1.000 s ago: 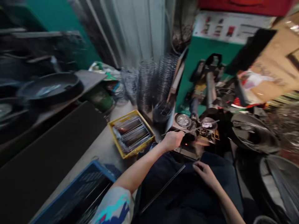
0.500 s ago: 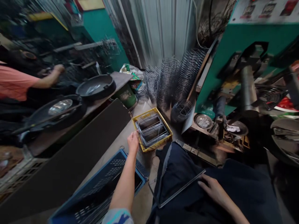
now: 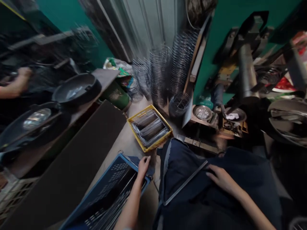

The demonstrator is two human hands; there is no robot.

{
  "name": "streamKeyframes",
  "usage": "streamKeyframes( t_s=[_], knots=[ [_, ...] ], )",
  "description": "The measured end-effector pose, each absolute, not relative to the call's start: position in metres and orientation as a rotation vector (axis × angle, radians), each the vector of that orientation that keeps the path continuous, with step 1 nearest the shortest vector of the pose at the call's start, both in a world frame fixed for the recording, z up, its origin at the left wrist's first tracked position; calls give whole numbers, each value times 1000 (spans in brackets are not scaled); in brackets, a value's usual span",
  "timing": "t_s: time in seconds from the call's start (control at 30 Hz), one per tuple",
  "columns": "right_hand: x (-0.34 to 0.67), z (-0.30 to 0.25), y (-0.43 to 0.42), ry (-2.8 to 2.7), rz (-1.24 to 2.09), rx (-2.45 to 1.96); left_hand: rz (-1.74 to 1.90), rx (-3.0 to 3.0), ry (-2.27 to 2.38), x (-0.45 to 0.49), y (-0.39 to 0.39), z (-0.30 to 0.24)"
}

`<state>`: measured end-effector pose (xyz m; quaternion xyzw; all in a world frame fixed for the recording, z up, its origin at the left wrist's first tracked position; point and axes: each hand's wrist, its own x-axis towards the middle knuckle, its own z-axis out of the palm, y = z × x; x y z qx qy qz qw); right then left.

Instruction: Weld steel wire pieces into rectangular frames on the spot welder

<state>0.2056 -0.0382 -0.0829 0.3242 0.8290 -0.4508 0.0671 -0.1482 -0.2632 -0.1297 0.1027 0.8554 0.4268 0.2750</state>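
My left hand (image 3: 143, 166) hangs by the far corner of a blue plastic crate (image 3: 121, 157), just short of a yellow crate (image 3: 148, 148). Its thumb and fingers are pinched together, and whatever they hold cannot be made out. Inside the yellow crate lie stacked wire frames (image 3: 151, 127), while long thin rods (image 3: 120, 201) fill part of the blue one. Across the dark cloth (image 3: 192, 201) on my lap lies a small bundle of bent wire frames (image 3: 184, 184). My right hand (image 3: 220, 179) grips its upper end with bent fingers.
Stacks of wire baskets (image 3: 160, 76) stand before a corrugated wall. At right is a green machine (image 3: 202, 86) with a bowl of small metal parts (image 3: 202, 112). A dark board (image 3: 96, 137) leans on the left bench, where round black pans (image 3: 76, 89) sit beside another person's hand (image 3: 24, 76).
My left hand has drawn back from the yellow crate's edge toward me, to the blue crate's corner. My right hand stays at the wire frames. The view has shifted somewhat to the right.
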Motion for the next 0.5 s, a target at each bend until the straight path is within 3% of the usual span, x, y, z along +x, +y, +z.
streamKeyframes(
  t_s=[0.2,0.5],
  knots=[
    [205,-43,-10,2665,-1256,1077,643,1115,1931,-57,-300,-72],
    [347,-3,53,2670,-807,2097,453,1448,2048,-48,-313,-70]
  ],
)
